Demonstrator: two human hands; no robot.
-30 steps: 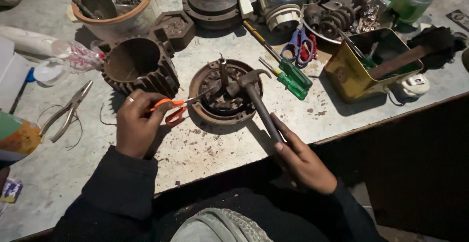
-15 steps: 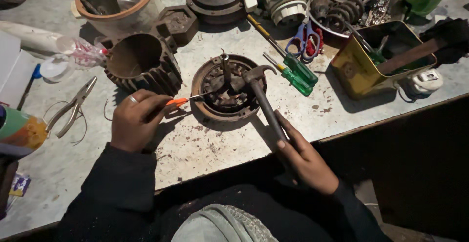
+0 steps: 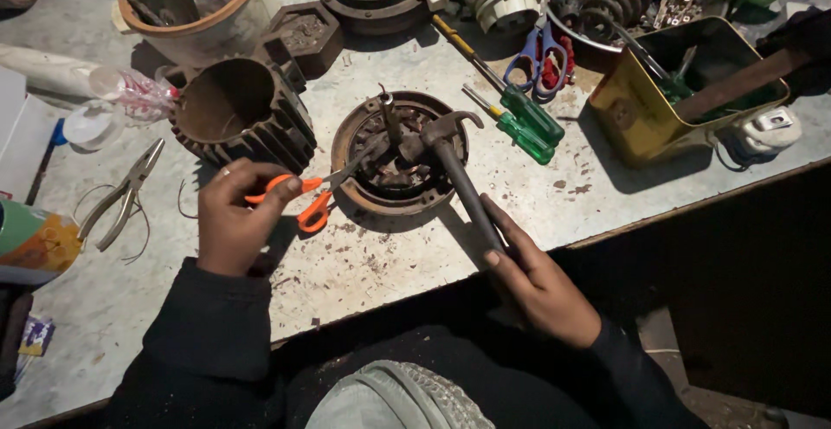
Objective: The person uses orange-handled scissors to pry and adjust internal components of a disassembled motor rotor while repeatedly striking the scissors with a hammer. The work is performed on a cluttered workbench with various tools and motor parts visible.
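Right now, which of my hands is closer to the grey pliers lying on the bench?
Left. Your left hand, holding the orange scissors, sits just right of the pliers. Your right hand, gripping the hammer, is far across the bench.

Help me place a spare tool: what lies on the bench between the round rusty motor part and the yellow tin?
In the head view, two green-handled screwdrivers lie side by side between the round motor part and the yellow tin, with bare bench below them.
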